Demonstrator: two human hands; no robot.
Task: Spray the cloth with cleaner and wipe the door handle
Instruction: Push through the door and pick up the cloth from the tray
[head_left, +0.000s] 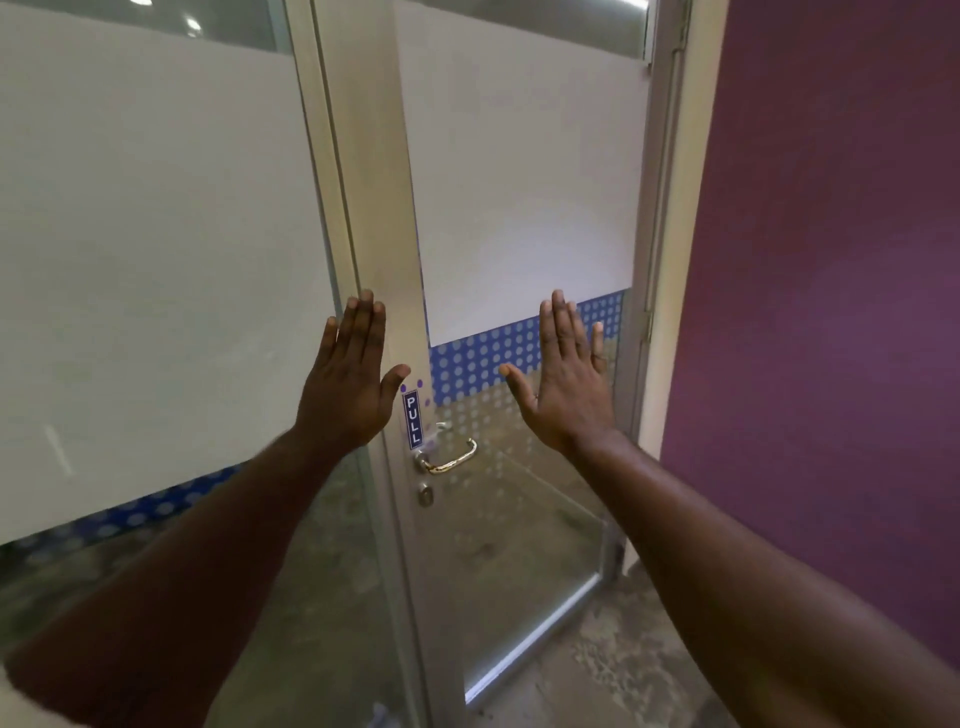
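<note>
A brass lever door handle (451, 460) sits on the metal frame of a glass door (524, 208), just below a blue "PULL" sticker (413, 420). My left hand (350, 384) is raised flat, fingers up and apart, above and left of the handle. My right hand (563, 379) is held up the same way above and right of it. Both hands hold nothing. No cloth or spray bottle is in view.
A keyhole (426, 493) sits under the handle. A frosted glass panel (145, 260) stands left of the door. A purple wall (831, 312) rises close on the right. Rough concrete floor (597, 649) lies below.
</note>
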